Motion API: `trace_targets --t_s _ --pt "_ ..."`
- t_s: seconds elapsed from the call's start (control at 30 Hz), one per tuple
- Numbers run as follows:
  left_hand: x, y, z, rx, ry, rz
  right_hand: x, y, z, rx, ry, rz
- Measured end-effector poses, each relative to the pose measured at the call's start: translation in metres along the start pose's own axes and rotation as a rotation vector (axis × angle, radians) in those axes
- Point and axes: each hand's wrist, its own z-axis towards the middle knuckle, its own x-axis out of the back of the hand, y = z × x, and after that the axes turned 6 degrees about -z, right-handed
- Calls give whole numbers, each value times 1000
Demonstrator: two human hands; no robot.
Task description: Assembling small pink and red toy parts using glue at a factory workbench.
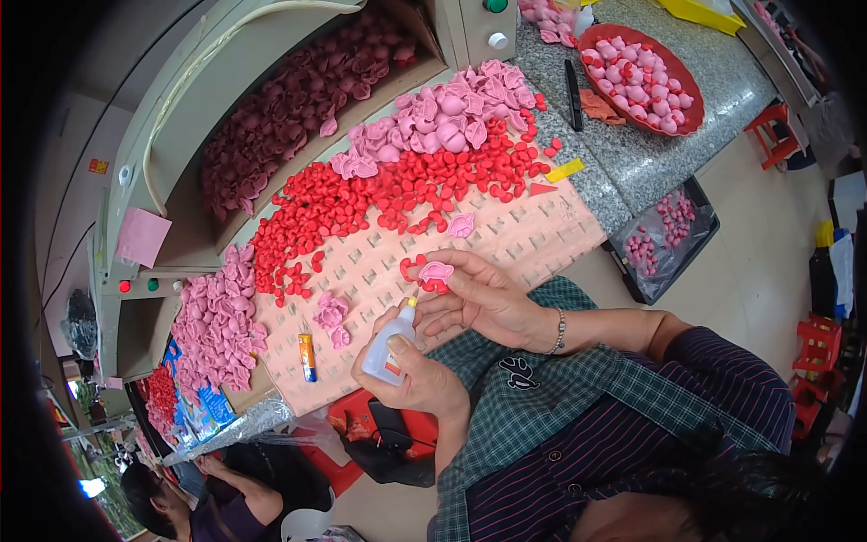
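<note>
My left hand (pixel 417 384) is wrapped round a small squeeze bottle (pixel 386 358) of whitish translucent plastic, its yellow tip pointing up toward my other hand. Between thumb and fingertips, my right hand (pixel 483 303) pinches a small pink moulded piece (pixel 437 271) with red along its lower side. The bottle tip is close to that piece; whether they touch I cannot tell. Beyond my fingers a lone pink piece (pixel 461 225) lies on the pink patterned cloth (pixel 492 256). A few joined pink pieces (pixel 331 312) lie left of the bottle, near a small yellow-and-blue tube (pixel 308 358).
Red pieces (pixel 334 203) spread across the cloth, with pink heaps behind (pixel 438 117) and left (pixel 217 321). An arched grey machine (pixel 172 99) holds more. A red bowl (pixel 688 113) of pink balls and a black pen-like stick (pixel 573 95) are back right. People sit lower left.
</note>
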Motion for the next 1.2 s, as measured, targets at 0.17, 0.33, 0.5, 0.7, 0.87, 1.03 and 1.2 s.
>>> trace_targets --t_s 0.17,0.33,0.5,0.7,0.87,1.03,1.2 --pt "3 -2 -3 -40 -7 -20 3 1 0 -3 14 -2" --pt "5 -4 -6 -48 6 -89 6 2 1 -1 9 -11" --pt "9 -8 -8 -38 8 -132 7 2 1 -16 14 4" --pt "10 -9 -7 -69 -20 -121 5 0 2 -16 3 -15" --pt "8 -7 -5 -90 -45 -94 4 0 2 -13 10 -14" --pt "8 -7 -4 -99 -45 -60 4 1 2 -3 0 -32" --pt "7 -5 -4 -110 -69 -57 4 2 2 8 3 -37"
